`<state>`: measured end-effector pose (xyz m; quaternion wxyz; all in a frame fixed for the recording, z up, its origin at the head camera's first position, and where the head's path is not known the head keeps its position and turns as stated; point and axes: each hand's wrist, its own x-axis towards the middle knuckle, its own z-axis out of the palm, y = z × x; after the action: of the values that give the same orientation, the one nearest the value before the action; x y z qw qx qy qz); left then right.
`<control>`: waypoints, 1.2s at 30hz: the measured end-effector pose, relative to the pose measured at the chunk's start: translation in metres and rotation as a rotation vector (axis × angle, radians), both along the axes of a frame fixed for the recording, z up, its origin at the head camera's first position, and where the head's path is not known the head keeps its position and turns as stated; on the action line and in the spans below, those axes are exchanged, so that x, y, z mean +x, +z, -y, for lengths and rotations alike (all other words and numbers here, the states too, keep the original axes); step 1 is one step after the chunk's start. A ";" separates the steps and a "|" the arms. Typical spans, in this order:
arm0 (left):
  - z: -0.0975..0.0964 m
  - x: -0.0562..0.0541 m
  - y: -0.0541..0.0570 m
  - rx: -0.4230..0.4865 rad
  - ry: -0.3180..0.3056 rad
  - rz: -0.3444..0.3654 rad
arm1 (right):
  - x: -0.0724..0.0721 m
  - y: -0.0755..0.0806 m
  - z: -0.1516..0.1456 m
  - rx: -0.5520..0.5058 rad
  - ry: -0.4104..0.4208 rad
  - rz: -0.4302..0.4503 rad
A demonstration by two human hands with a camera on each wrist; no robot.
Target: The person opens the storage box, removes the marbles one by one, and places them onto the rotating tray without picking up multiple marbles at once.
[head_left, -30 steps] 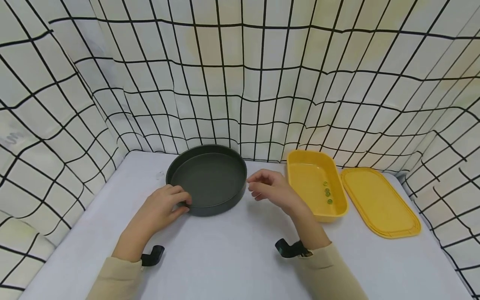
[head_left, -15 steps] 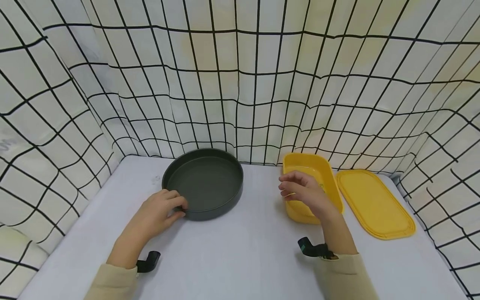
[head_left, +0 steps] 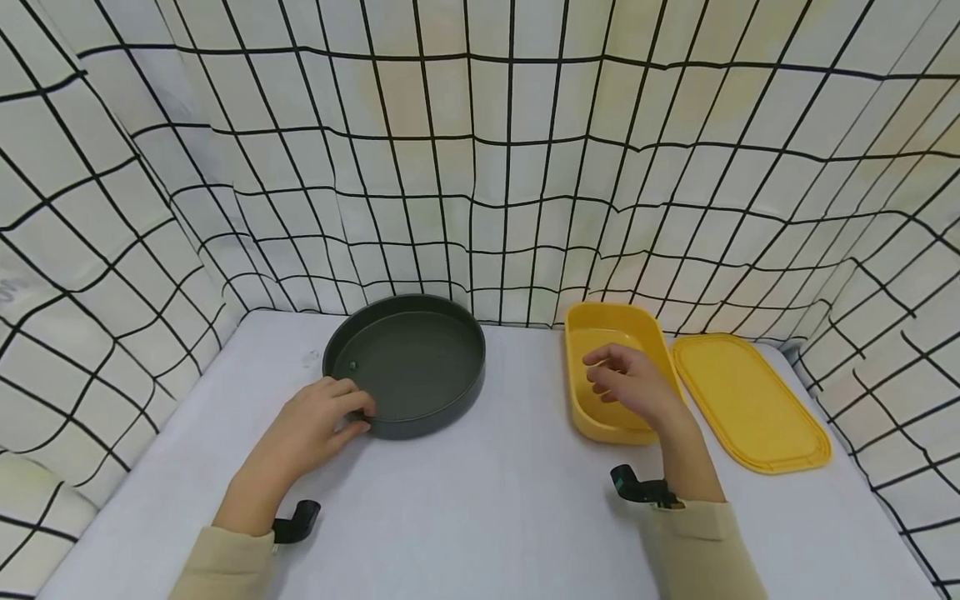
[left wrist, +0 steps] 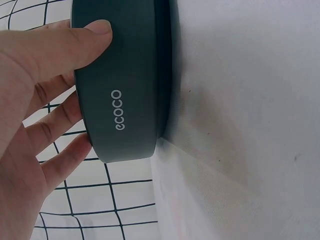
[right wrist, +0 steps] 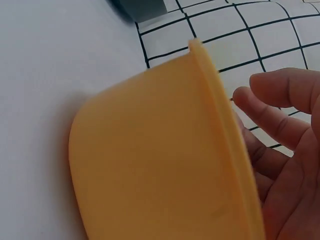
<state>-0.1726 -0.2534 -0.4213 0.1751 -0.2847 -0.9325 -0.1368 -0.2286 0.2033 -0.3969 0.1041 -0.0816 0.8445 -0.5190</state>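
Note:
A dark green round pan (head_left: 408, 362) stands on the table at the left, lettered "ecoco" on its side in the left wrist view. My left hand (head_left: 318, 421) grips its near-left rim, thumb (left wrist: 95, 42) on the outer wall and fingers over the edge. A small greenish piece (head_left: 354, 365) lies inside the pan near its left wall. My right hand (head_left: 630, 383) hovers over the yellow rectangular box (head_left: 585, 333), fingers loosely bent. I see nothing between its fingers (right wrist: 270, 117). Part of the box's floor is hidden behind this hand.
A yellow lid (head_left: 750, 404) lies flat to the right of the box. White walls with a black grid (head_left: 495, 175) enclose the back and sides of the white table (head_left: 480, 517).
My right hand has moved right from beside the pan to over the yellow box, hiding the small green rings there. A small piece now shows in the pan. My left hand keeps its hold.

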 end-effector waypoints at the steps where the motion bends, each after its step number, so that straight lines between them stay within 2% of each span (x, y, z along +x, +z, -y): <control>1: 0.000 0.000 0.000 -0.001 -0.001 -0.001 | 0.000 0.000 -0.001 0.019 -0.007 0.003; 8: 0.001 0.000 -0.001 0.003 -0.003 0.001 | -0.003 -0.007 -0.005 0.168 -0.030 0.023; 16: 0.001 0.001 0.000 0.004 -0.006 -0.007 | -0.007 -0.016 -0.010 0.277 0.001 0.105; 27: 0.001 0.000 0.000 0.006 -0.010 -0.012 | -0.006 -0.023 -0.007 0.310 0.020 0.140; 36: 0.001 0.000 -0.001 0.004 0.001 0.003 | -0.005 -0.025 -0.004 0.403 0.082 0.102</control>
<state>-0.1725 -0.2545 -0.4221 0.1745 -0.2836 -0.9326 -0.1389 -0.2332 0.2073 -0.4223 0.1822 -0.0670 0.9207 -0.3386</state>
